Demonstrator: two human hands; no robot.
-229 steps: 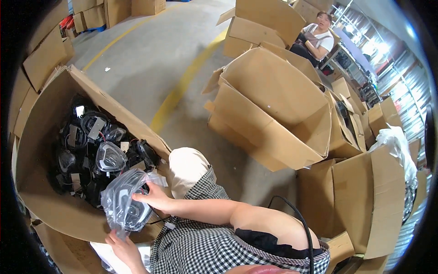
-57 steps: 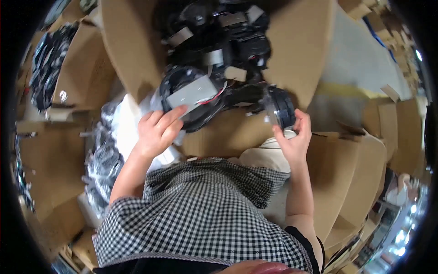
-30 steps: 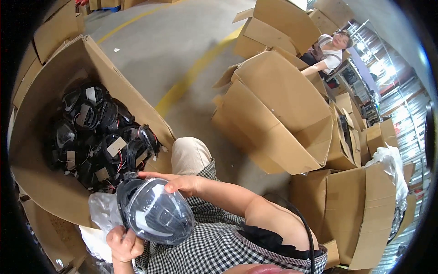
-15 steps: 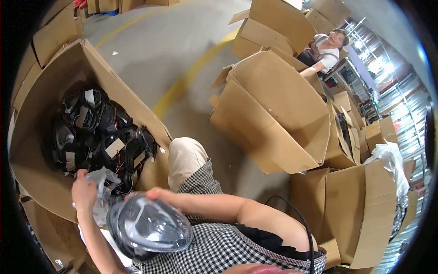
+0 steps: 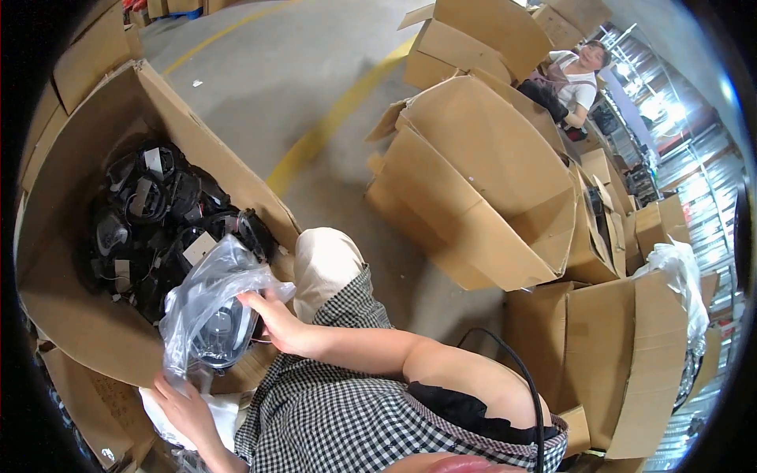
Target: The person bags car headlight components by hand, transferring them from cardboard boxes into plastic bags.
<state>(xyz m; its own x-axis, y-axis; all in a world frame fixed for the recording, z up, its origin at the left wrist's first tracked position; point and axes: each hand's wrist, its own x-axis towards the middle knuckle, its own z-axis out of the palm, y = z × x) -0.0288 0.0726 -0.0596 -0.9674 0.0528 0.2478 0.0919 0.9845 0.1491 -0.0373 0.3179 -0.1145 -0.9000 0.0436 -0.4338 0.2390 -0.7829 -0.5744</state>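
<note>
A headlight [image 5: 223, 333] with a clear lens and a black back is partly inside a clear plastic bag [image 5: 197, 296] above the near edge of a large carton. My right hand [image 5: 277, 322] grips the headlight's right side and the bag there, thumb on top, fingers mostly hidden beneath. At the bag's lower left end, my left hand [image 5: 183, 404] is closed on the plastic. Beyond the bag, several similar black headlights [image 5: 146, 213] with wires and pale tags lie piled in the carton [image 5: 55, 276].
White plastic sheeting [image 5: 162, 418] lies beside my left hand. Across the floor stand an open carton [image 5: 457, 213] and another open carton [image 5: 595, 355] on the right. A co-worker [image 5: 569, 83] is behind the boxes at the far right. A black cable [image 5: 516, 370] runs by my right shoulder.
The headlight has moved left and away from my body, and the bag now covers much of it. My left hand has come back toward me, drawing out the bag.
</note>
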